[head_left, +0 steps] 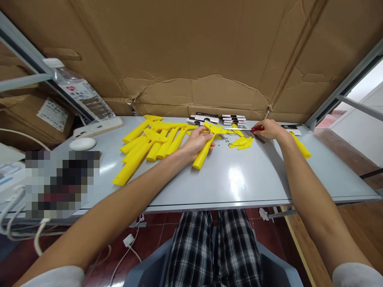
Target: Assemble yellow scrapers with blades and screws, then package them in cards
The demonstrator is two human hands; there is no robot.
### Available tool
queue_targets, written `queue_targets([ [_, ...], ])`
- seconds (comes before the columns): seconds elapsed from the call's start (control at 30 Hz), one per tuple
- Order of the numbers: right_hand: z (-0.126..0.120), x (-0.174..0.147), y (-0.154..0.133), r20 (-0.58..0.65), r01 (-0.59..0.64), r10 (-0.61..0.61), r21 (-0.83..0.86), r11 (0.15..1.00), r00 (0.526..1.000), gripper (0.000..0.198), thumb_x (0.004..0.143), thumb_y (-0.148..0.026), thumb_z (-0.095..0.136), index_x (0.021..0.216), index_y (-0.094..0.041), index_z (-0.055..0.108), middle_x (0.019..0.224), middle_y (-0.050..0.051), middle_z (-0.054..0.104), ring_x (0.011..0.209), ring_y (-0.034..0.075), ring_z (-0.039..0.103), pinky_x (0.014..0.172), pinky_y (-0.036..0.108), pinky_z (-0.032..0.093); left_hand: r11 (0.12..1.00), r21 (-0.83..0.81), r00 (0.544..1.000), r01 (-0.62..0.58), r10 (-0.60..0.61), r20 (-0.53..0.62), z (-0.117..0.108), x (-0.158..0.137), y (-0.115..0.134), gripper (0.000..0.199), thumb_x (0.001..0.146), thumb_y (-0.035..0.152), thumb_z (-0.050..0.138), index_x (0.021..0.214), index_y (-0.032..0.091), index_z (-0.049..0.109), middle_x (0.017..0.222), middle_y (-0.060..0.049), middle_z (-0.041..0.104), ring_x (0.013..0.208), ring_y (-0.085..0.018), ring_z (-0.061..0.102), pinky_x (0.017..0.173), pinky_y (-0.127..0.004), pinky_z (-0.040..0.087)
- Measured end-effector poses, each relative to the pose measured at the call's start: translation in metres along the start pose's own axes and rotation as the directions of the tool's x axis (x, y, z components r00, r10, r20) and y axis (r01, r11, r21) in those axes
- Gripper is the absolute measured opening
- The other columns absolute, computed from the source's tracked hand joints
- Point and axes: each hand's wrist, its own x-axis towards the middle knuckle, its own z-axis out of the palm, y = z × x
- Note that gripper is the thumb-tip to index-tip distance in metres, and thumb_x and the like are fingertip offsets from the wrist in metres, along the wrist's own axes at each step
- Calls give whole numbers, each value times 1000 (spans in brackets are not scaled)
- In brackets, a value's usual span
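Note:
My left hand (196, 142) is closed around a yellow scraper handle (202, 155), its wide head tilted up and its round grip pointing toward me. In my right hand (269, 130) is a screwdriver (257, 128) with a red handle. Its thin shaft runs left to the head of the scraper handle; whether the tip touches a screw is too small to tell. Several more yellow scraper handles (133, 163) lie in a heap left of my left hand. Between my hands are small loose metal parts, perhaps screws (226, 140), and flat yellow pieces (244, 142).
Stacks of black-and-white cards (233, 118) stand at the back of the grey table (191, 191). Another yellow handle (301, 147) with a card lies at right. A power strip (101, 126), white mouse-like object (82, 144) and large bottle (85, 93) are at left. Cardboard (194, 48) walls the back.

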Motion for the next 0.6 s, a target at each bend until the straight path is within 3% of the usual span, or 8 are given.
queue_targets([
  [0.13,-10,-3,5,42,-9,5,104,994,999,36,74,-52,85,94,-22,83,85,7,76,85,21,67,80,33,53,999,33,1000,-16,16,-1,-3,3,-1,22,93,12,68,113,17,60,96,-5,66,60,-14,68,48,-26,54],
  [0.23,-22,-9,4,41,21,-39,367,930,998,41,77,-55,84,100,-21,82,89,8,77,77,18,66,69,32,52,999,37,1000,-19,20,-7,-3,3,0,20,94,11,66,113,17,59,99,-5,64,59,-14,68,47,-27,54],
  [0.33,-30,-10,1,-143,71,31,650,757,989,48,68,-52,92,101,-21,76,87,7,74,68,15,64,59,31,50,999,33,1000,-13,14,-25,-1,1,2,20,95,11,66,112,18,59,101,-5,65,58,-13,68,47,-27,54],
  [0.47,-33,-4,-4,-388,257,220,851,457,895,51,66,-49,92,102,-26,65,89,3,71,63,11,59,57,31,45,998,57,1000,-15,16,-19,1,-3,2,22,93,14,71,110,19,57,102,-5,65,58,-12,68,49,-26,55],
  [0.53,-33,-3,-8,-411,297,261,875,382,874,47,72,-49,89,102,-28,59,91,5,71,66,11,61,59,33,43,997,75,1000,-29,29,-4,2,-4,0,24,93,15,72,111,19,56,105,-6,64,58,-11,67,49,-26,55],
  [0.6,-31,-6,-14,-420,317,244,874,370,874,43,78,-49,86,100,-30,55,92,5,70,71,14,64,63,36,46,994,103,999,-47,46,9,3,-5,-3,25,94,16,72,112,20,56,112,-7,64,57,-10,66,48,-26,54],
])
